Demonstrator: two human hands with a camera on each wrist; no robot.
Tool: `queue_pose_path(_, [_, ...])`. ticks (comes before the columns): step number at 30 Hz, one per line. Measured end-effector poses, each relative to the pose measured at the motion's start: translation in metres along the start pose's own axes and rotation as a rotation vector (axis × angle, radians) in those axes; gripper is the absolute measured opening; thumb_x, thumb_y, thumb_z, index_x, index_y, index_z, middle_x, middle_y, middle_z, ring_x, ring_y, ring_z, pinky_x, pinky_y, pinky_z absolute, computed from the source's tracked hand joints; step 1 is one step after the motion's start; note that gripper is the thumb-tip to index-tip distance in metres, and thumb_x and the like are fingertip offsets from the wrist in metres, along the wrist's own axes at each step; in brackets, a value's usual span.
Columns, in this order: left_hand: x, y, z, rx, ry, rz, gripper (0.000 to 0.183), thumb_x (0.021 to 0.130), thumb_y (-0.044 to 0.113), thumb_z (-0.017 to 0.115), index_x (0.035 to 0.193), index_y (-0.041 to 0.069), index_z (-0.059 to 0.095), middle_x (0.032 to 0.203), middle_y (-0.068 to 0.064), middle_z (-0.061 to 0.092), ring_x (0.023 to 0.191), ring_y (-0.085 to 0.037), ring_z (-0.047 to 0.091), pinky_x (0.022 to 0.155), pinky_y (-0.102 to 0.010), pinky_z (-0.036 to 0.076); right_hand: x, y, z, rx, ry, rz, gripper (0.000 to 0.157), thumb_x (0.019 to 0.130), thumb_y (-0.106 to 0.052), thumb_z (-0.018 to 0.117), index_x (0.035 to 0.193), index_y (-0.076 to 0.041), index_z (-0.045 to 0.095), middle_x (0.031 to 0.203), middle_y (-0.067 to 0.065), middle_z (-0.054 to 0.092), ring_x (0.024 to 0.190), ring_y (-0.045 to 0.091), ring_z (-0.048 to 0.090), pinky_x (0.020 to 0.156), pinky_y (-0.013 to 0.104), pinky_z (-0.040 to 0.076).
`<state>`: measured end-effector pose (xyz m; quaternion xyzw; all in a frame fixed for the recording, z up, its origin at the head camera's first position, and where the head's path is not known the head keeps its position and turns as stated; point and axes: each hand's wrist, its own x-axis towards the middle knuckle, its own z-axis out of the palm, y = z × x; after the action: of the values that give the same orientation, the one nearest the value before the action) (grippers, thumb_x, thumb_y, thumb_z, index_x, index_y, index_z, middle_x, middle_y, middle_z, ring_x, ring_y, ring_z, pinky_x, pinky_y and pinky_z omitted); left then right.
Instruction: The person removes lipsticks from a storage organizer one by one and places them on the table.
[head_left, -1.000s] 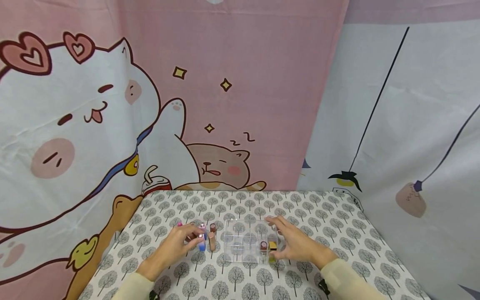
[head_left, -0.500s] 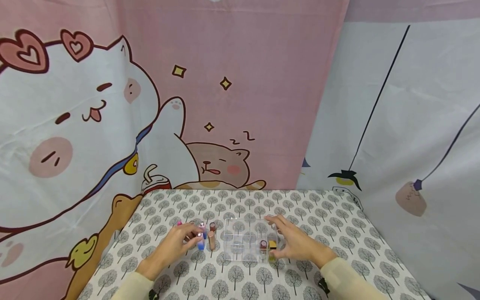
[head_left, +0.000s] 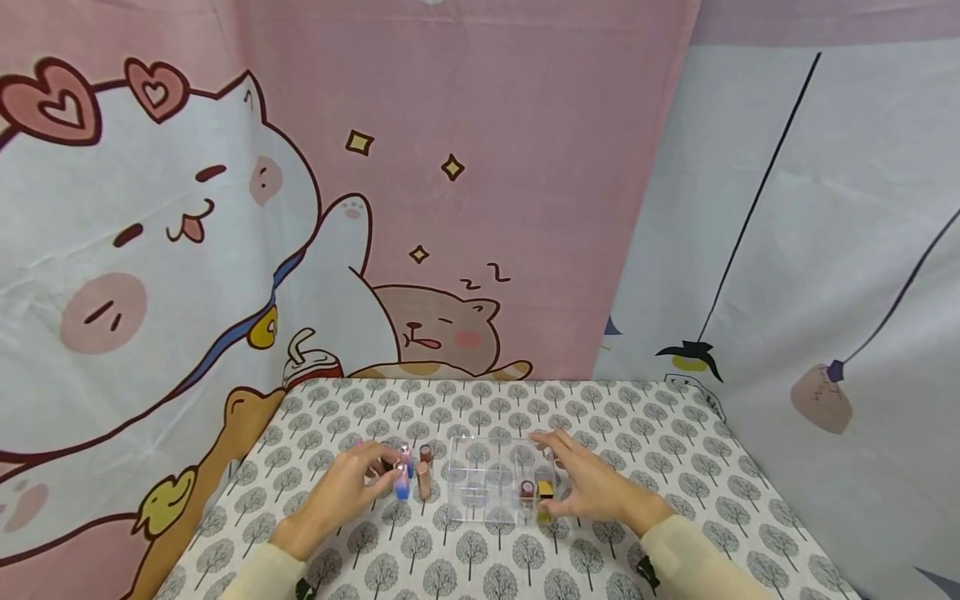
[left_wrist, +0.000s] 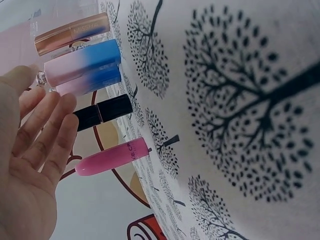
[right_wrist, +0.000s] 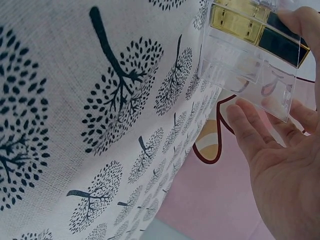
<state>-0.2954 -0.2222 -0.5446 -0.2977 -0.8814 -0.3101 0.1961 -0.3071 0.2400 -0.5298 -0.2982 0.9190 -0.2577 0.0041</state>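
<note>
My left hand point(head_left: 356, 477) is at a group of lip tubes standing upright on the cloth. Its thumb and index fingertips sit right at the clear knob on a pink-to-blue tube point(left_wrist: 82, 62), and its other fingers fan out loosely. A second pink-to-blue tube point(head_left: 408, 457) stands close behind that one. Past the fingertips are a black tube point(left_wrist: 104, 112) and a bright pink tube point(left_wrist: 114, 156). My right hand point(head_left: 588, 486) holds the right side of a clear compartment box point(head_left: 476, 482), thumb in front, fingers behind. A yellow tube with a black cap point(right_wrist: 237, 24) stands inside by the thumb.
A rose-brown tube point(head_left: 424, 483) and a dark-red-topped tube point(head_left: 426, 454) stand between the left hand and the box. Another dark-red-topped tube point(head_left: 527, 490) is inside the box. The tree-print cloth point(head_left: 472, 554) covers the table; a cartoon curtain point(head_left: 525, 208) hangs behind.
The front pink-to-blue tube has shifted very slightly left. My left index finger has lifted a little and spread from the thumb. The right hand and box look unchanged.
</note>
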Motion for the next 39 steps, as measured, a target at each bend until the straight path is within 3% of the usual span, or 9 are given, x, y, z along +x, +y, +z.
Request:
queue_pose_path(12, [0.004,0.006,0.000,0.079,0.146,0.104,0.029,0.094,0.010,0.097,0.118,0.003,0.083,0.104,-0.008,0.083,0.079,-0.010,0.076,0.068,-0.029,0.070,-0.002,0.000,-0.001,0.008,0.000,-0.006,0.116,0.090,-0.043,0.101,0.183,-0.027,0.033,0.178,0.012,0.050,0.146,0.044,0.068,0.117,0.075,0.063])
queue_pose_path(16, [0.007,0.010,0.001,0.136,0.204,0.161,0.034,0.090,0.015,0.100,0.119,0.008,0.083,0.105,-0.005,0.083,0.075,-0.005,0.067,0.058,-0.014,0.057,-0.003,-0.001,-0.003,0.006,0.000,0.004,0.116,0.090,-0.044,0.101,0.183,-0.028,0.033,0.179,0.013,0.048,0.145,0.044,0.068,0.116,0.075,0.063])
queue_pose_path(20, [0.010,0.017,0.003,0.181,0.236,0.210,0.041,0.085,0.021,0.102,0.120,0.012,0.083,0.114,-0.003,0.084,0.081,-0.009,0.073,0.061,-0.006,0.053,-0.003,-0.001,-0.003,0.003,0.002,-0.002,0.116,0.090,-0.042,0.101,0.183,-0.026,0.033,0.177,0.013,0.050,0.143,0.043,0.070,0.115,0.073,0.065])
queue_pose_path(22, [0.012,0.021,0.004,0.193,0.239,0.225,0.045,0.083,0.023,0.104,0.122,0.012,0.083,0.117,-0.002,0.084,0.088,-0.014,0.078,0.069,-0.009,0.060,-0.003,0.000,-0.002,0.003,0.000,-0.009,0.116,0.090,-0.042,0.101,0.182,-0.026,0.034,0.175,0.013,0.052,0.142,0.043,0.070,0.114,0.070,0.066])
queue_pose_path(25, [0.014,0.027,0.006,0.216,0.217,0.228,0.051,0.081,0.028,0.105,0.125,0.012,0.083,0.121,-0.001,0.083,0.096,-0.018,0.079,0.083,-0.025,0.069,-0.002,0.001,-0.001,0.002,-0.004,-0.017,0.116,0.089,-0.042,0.101,0.182,-0.025,0.034,0.174,0.012,0.053,0.142,0.042,0.070,0.114,0.067,0.067])
queue_pose_path(28, [0.017,0.034,0.008,0.230,0.183,0.210,0.059,0.082,0.036,0.105,0.131,0.013,0.082,0.127,-0.001,0.082,0.104,-0.017,0.078,0.094,-0.041,0.071,-0.002,0.001,0.000,-0.003,-0.007,-0.015,0.116,0.090,-0.043,0.101,0.182,-0.025,0.034,0.174,0.012,0.053,0.142,0.041,0.070,0.114,0.067,0.067])
queue_pose_path(31, [0.021,0.043,0.009,0.261,0.156,0.195,0.063,0.086,0.047,0.101,0.136,0.016,0.080,0.133,0.000,0.081,0.105,-0.012,0.076,0.101,-0.051,0.070,-0.001,0.001,0.000,0.005,-0.011,-0.014,0.115,0.090,-0.043,0.100,0.183,-0.026,0.033,0.173,0.014,0.053,0.142,0.041,0.070,0.113,0.067,0.067])
queue_pose_path(36, [0.028,0.056,0.014,0.289,0.105,0.176,0.071,0.091,0.064,0.094,0.145,0.020,0.076,0.142,-0.002,0.078,0.113,-0.014,0.077,0.108,-0.054,0.068,0.000,0.000,0.000,0.026,-0.016,-0.007,0.116,0.090,-0.042,0.101,0.183,-0.028,0.032,0.174,0.016,0.053,0.144,0.045,0.069,0.113,0.070,0.066])
queue_pose_path(39, [0.033,0.063,0.017,0.299,0.075,0.161,0.076,0.093,0.069,0.090,0.150,0.022,0.074,0.146,0.000,0.077,0.131,-0.023,0.076,0.112,-0.056,0.067,0.000,-0.001,-0.001,0.030,-0.016,-0.002,0.117,0.089,-0.041,0.101,0.183,-0.028,0.033,0.173,0.017,0.053,0.144,0.046,0.068,0.113,0.071,0.066])
